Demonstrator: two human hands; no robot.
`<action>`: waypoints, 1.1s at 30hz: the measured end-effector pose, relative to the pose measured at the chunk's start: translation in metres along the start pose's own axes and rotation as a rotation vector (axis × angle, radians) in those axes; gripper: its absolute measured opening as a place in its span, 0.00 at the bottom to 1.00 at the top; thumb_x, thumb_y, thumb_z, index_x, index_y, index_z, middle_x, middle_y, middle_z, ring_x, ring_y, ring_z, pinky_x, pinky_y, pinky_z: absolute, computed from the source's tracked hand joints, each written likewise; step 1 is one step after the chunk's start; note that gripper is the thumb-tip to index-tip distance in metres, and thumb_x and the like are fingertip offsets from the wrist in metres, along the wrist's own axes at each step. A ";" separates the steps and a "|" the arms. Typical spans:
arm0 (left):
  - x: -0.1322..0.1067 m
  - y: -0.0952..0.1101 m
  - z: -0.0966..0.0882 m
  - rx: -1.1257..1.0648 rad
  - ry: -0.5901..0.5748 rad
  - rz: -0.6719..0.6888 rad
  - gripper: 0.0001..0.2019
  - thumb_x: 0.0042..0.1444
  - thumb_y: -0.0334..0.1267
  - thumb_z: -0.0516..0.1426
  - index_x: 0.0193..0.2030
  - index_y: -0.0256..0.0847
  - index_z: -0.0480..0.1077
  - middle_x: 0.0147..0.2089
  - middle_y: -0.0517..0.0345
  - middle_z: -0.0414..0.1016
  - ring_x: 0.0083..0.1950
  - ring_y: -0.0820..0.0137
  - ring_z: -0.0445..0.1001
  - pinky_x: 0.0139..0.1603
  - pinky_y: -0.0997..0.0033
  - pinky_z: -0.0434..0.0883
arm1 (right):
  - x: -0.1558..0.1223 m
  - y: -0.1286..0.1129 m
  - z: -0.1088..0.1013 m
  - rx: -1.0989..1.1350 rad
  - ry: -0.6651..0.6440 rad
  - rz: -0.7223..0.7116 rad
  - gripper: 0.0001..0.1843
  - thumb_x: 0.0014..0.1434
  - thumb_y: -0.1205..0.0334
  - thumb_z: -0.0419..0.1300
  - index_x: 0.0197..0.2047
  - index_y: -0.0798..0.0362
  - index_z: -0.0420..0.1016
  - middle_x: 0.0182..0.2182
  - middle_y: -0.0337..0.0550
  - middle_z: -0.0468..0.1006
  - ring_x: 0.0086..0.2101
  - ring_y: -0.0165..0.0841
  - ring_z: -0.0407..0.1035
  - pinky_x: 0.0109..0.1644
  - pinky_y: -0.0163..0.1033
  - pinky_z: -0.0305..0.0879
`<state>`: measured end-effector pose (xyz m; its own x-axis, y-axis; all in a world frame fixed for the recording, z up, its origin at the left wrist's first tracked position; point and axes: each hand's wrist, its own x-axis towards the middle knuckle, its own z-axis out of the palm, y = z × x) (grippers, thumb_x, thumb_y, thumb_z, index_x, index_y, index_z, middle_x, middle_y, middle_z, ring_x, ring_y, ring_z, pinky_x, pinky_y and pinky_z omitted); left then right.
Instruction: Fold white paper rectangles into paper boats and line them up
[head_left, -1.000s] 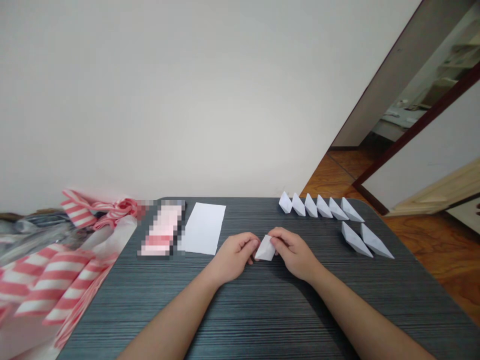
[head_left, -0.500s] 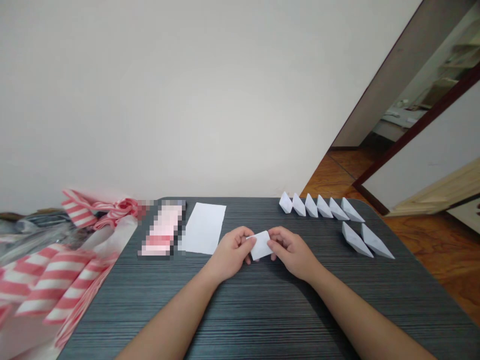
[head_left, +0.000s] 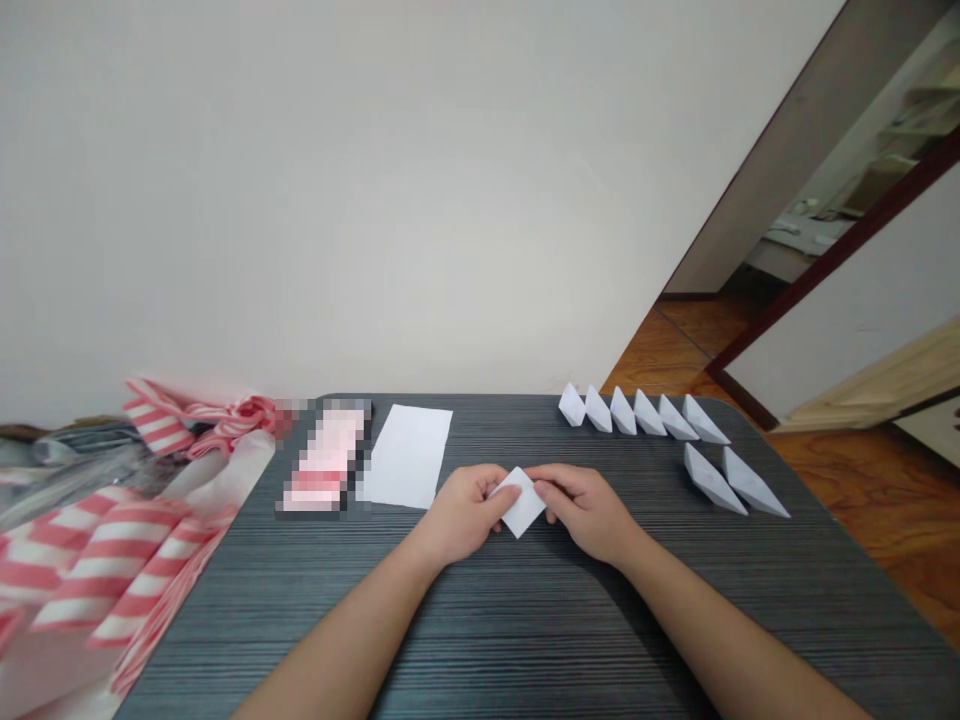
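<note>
Left hand [head_left: 463,515] and right hand [head_left: 583,512] pinch folded paper [head_left: 519,503] between thumbs and fingers, over mid-table [head_left: 525,620], one corner pointing down. Even pressure from both sides keeps the folds aligned.

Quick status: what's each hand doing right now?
Left hand: closed, holding the folded white paper by its left side.
Right hand: closed, holding the same paper by its right side.
</note>
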<state>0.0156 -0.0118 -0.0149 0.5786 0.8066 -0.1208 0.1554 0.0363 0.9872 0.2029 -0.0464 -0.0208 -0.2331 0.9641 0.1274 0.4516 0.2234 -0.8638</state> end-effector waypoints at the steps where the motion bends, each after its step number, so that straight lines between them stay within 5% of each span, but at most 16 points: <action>1: 0.001 -0.001 0.000 -0.013 0.013 0.002 0.13 0.55 0.45 0.53 0.29 0.36 0.67 0.23 0.61 0.67 0.22 0.76 0.64 0.23 0.78 0.62 | -0.001 0.000 0.000 0.016 0.007 -0.003 0.13 0.63 0.63 0.49 0.48 0.53 0.71 0.21 0.37 0.69 0.22 0.28 0.64 0.28 0.33 0.60; 10: 0.005 -0.008 -0.002 -0.135 0.066 0.009 0.12 0.55 0.45 0.53 0.35 0.36 0.66 0.24 0.61 0.69 0.20 0.77 0.65 0.21 0.79 0.62 | -0.001 -0.001 -0.001 -0.002 -0.054 -0.233 0.11 0.60 0.67 0.52 0.44 0.50 0.72 0.40 0.46 0.69 0.34 0.31 0.66 0.38 0.37 0.64; 33: 0.000 0.005 -0.001 -0.153 -0.052 0.008 0.10 0.58 0.41 0.51 0.33 0.36 0.65 0.26 0.58 0.71 0.25 0.74 0.68 0.25 0.76 0.65 | 0.001 0.003 -0.003 -0.073 -0.109 -0.279 0.11 0.57 0.64 0.59 0.44 0.48 0.77 0.41 0.45 0.68 0.39 0.32 0.66 0.43 0.38 0.64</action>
<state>0.0150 -0.0110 -0.0101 0.6206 0.7758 -0.1140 0.0290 0.1226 0.9920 0.2071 -0.0445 -0.0219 -0.4461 0.8438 0.2982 0.4166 0.4907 -0.7653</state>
